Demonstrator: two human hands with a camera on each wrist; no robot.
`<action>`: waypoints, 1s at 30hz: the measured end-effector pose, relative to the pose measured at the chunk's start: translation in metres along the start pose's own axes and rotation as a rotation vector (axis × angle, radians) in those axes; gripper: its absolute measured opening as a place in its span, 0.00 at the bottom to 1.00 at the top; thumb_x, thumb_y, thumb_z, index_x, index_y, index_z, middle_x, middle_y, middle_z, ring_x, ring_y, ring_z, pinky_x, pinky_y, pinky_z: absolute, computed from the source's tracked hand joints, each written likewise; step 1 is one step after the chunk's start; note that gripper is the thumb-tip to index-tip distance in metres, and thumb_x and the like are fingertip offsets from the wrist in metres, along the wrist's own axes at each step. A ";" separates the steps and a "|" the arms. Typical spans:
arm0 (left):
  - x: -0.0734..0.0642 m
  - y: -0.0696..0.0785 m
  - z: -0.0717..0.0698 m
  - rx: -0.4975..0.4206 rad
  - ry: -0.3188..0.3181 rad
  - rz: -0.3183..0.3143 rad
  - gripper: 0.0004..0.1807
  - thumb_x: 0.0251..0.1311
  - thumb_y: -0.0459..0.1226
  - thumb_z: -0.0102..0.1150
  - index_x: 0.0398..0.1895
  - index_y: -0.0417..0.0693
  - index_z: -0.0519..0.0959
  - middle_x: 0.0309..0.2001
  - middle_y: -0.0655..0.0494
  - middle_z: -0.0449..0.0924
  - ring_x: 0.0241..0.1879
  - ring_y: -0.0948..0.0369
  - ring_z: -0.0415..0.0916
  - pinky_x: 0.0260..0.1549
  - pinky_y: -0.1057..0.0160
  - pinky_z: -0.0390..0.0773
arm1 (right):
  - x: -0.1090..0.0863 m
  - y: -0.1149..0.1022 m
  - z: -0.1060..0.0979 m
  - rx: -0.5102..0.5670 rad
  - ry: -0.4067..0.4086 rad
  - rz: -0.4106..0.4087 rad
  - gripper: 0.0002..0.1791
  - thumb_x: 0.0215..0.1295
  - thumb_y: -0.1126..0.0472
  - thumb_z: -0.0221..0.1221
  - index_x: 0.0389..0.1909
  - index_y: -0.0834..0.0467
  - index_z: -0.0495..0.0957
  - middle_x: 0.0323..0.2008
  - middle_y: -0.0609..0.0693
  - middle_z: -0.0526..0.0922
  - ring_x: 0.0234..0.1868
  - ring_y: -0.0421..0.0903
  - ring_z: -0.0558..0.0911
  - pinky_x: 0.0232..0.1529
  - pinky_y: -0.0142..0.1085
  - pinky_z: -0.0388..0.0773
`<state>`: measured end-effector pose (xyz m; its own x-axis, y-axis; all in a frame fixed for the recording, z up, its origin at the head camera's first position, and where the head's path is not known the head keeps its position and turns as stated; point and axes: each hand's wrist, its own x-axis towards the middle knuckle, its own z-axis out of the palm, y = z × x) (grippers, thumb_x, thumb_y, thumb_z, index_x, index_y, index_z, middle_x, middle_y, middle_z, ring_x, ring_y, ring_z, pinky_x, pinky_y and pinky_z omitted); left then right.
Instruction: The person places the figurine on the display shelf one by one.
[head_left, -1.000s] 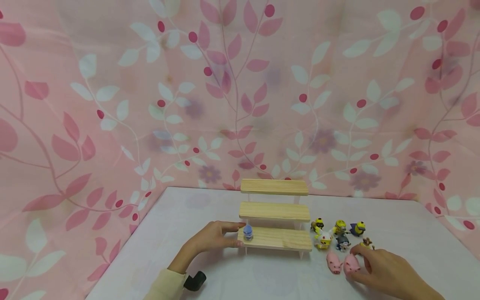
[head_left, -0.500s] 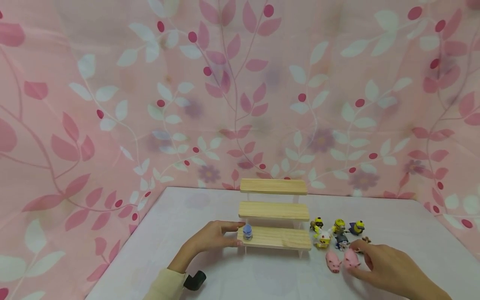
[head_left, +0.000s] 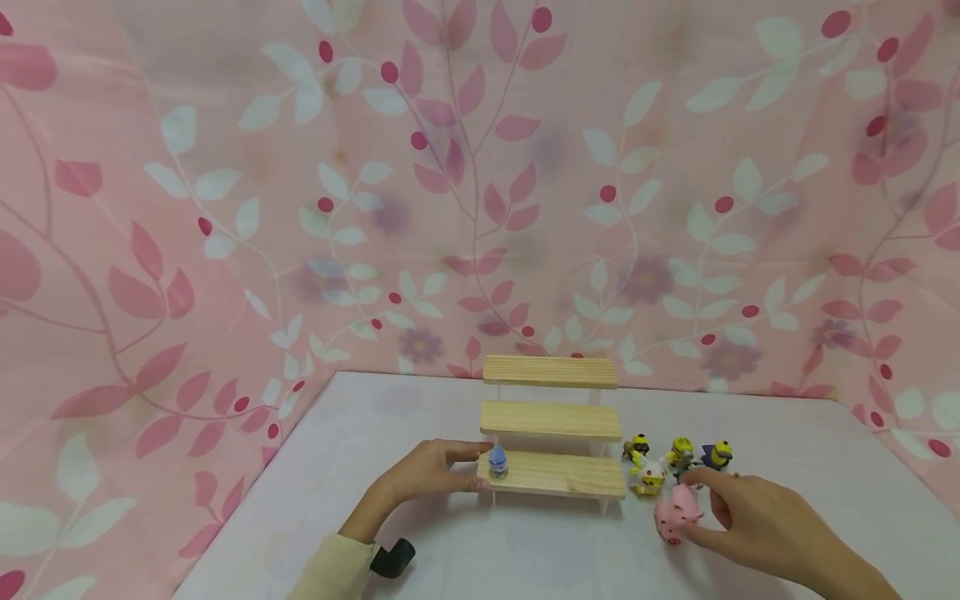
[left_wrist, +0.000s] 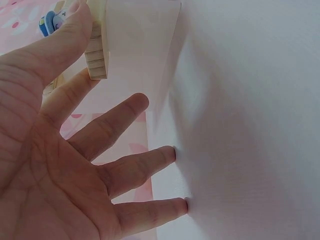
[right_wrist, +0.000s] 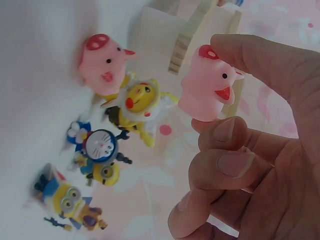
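My right hand (head_left: 776,527) pinches a pink toy pig (right_wrist: 205,90) between thumb and index finger, raised off the table. A second pink toy pig (right_wrist: 102,72) stands on the table just behind it and is partly covered in the head view. My left hand (head_left: 423,475) holds the left end of the lowest step of a three-tier wooden display stand (head_left: 558,473), thumb in front and index finger behind; its other fingers spread out below in the left wrist view. A small blue-hatted figurine (head_left: 498,462) stands on that step's left end.
Right of the stand are several small figurines: a yellow one in white (right_wrist: 142,97), a blue-and-white cat figure (right_wrist: 100,145) and a yellow goggled one (right_wrist: 72,202). A black cylindrical object (head_left: 393,558) sits at my left wrist. Patterned pink cloth (head_left: 465,208) hangs behind the white table (head_left: 405,400).
My right hand has picked up the right-hand pig and moved it left and up, in front of the other pig. The left hand stays at the stand.
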<state>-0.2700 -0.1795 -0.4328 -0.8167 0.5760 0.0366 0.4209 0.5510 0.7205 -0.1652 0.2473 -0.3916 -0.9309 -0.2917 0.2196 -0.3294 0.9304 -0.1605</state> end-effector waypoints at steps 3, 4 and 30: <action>0.000 0.001 -0.001 -0.004 0.001 -0.003 0.33 0.56 0.54 0.69 0.66 0.60 0.75 0.63 0.62 0.75 0.58 0.56 0.76 0.56 0.46 0.73 | 0.005 -0.006 0.000 0.013 0.023 -0.030 0.28 0.48 0.29 0.67 0.45 0.41 0.79 0.18 0.31 0.61 0.17 0.31 0.58 0.18 0.29 0.55; -0.001 0.001 -0.001 -0.005 0.001 -0.005 0.33 0.56 0.54 0.70 0.66 0.60 0.75 0.63 0.62 0.75 0.58 0.56 0.76 0.56 0.46 0.73 | 0.008 -0.008 0.000 0.022 0.033 -0.038 0.28 0.48 0.30 0.68 0.45 0.41 0.79 0.18 0.31 0.61 0.17 0.30 0.58 0.18 0.28 0.55; 0.001 -0.002 0.000 -0.004 0.006 0.001 0.32 0.56 0.52 0.70 0.65 0.61 0.76 0.62 0.62 0.76 0.58 0.57 0.77 0.56 0.46 0.73 | 0.059 -0.047 0.017 0.147 0.021 -0.217 0.26 0.55 0.33 0.66 0.48 0.45 0.79 0.17 0.31 0.64 0.16 0.30 0.61 0.18 0.27 0.58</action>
<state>-0.2718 -0.1802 -0.4345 -0.8186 0.5728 0.0409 0.4197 0.5481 0.7235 -0.2075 0.1826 -0.3876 -0.8330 -0.4749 0.2838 -0.5418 0.8039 -0.2451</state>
